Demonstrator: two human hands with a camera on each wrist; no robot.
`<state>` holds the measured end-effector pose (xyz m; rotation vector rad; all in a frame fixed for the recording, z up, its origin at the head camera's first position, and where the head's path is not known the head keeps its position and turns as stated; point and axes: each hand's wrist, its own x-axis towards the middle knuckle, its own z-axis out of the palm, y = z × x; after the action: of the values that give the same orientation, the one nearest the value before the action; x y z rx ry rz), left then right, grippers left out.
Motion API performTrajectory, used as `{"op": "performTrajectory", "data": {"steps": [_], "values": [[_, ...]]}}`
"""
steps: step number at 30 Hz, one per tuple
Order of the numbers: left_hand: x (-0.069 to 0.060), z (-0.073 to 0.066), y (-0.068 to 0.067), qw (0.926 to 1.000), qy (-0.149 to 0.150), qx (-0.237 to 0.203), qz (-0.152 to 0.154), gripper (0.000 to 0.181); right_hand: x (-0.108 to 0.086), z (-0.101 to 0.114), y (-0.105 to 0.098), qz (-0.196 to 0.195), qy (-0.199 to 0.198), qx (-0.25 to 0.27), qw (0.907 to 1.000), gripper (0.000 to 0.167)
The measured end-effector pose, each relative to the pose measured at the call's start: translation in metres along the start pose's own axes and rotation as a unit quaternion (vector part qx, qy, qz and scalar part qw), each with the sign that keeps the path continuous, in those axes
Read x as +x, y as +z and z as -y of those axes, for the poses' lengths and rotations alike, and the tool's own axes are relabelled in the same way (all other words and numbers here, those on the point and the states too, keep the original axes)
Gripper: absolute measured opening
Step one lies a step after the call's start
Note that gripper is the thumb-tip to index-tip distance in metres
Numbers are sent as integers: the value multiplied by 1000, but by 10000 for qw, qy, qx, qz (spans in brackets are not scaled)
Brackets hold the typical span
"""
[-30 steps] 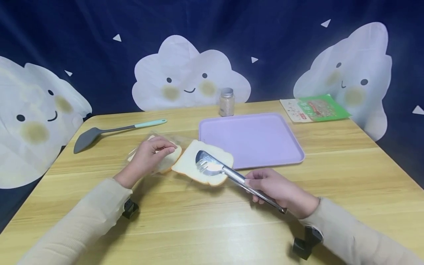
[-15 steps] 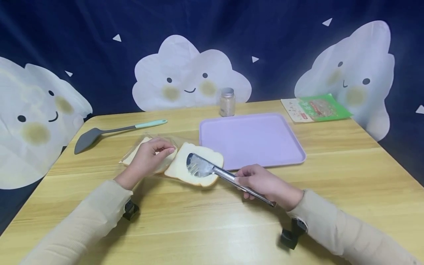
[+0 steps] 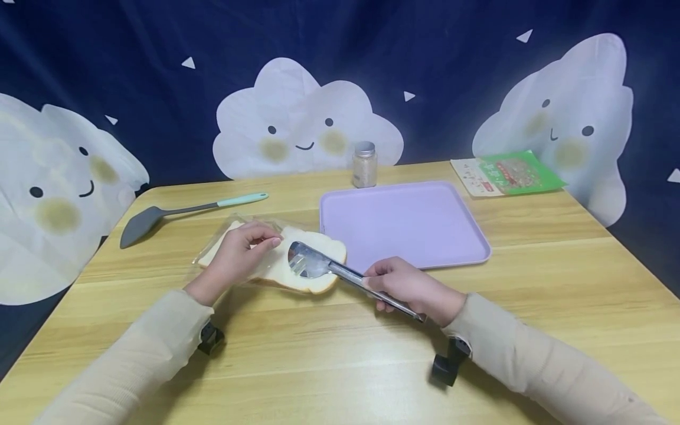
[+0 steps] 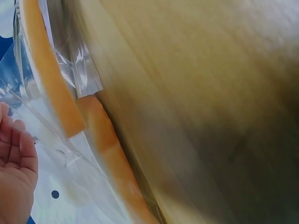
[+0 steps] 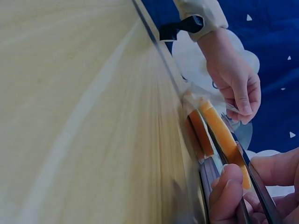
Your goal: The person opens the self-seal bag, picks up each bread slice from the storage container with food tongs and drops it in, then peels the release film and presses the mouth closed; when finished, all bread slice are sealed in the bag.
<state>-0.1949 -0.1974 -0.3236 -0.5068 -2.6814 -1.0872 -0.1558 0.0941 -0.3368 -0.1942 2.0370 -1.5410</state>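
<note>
The gripped bread slice (image 3: 321, 245) lay at the near left of the lilac tray (image 3: 409, 227), covering the tray's near-left corner from the head camera's angle; whether the two touched could not be told. The person's right hand (image 3: 406, 286) grasped the steel tongs (image 3: 347, 274) by the handle, thumb on top. The tongs' long axis ran from that hand leftward and away from the body, one arm flat on the upper face of the slice and, as the right wrist view showed, the other beneath it.

The left hand (image 3: 244, 251) was the nearer of the two to the bread: its fingertips stood above the slice's left part, while the tongs' length kept the right fingers well off it. Thumb and fingers of the left hand pinched the film of the clear plastic bag (image 4: 86, 74), raising it.

The decisive relation was one of level and direction. The bagged bread slice (image 3: 220, 241) lay to the left, mostly behind the left hand, and the gripped slice sat higher, its left end overlapping it, crusts running roughly alongside each other. How far the gripped slice reached inside the film was unclear.
</note>
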Motion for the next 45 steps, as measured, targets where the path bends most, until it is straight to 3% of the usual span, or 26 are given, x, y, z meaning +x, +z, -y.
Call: {"op": "performTrajectory", "data": {"steps": [23,33,39,45], "values": [[-1,-8,2,9998,-39,-191,-103,7,20,15,3,118,336,119,9993,25],[-2,-11,4,9989,217,-370,-189,6,29,17,11,199,441,287,9984,25],[-2,-12,6,9989,253,-328,-221,6,33,24,15,135,404,-43,9991,22],[-4,-13,8,9977,312,-567,-191,6,40,31,18,123,407,-121,9990,19]]}}
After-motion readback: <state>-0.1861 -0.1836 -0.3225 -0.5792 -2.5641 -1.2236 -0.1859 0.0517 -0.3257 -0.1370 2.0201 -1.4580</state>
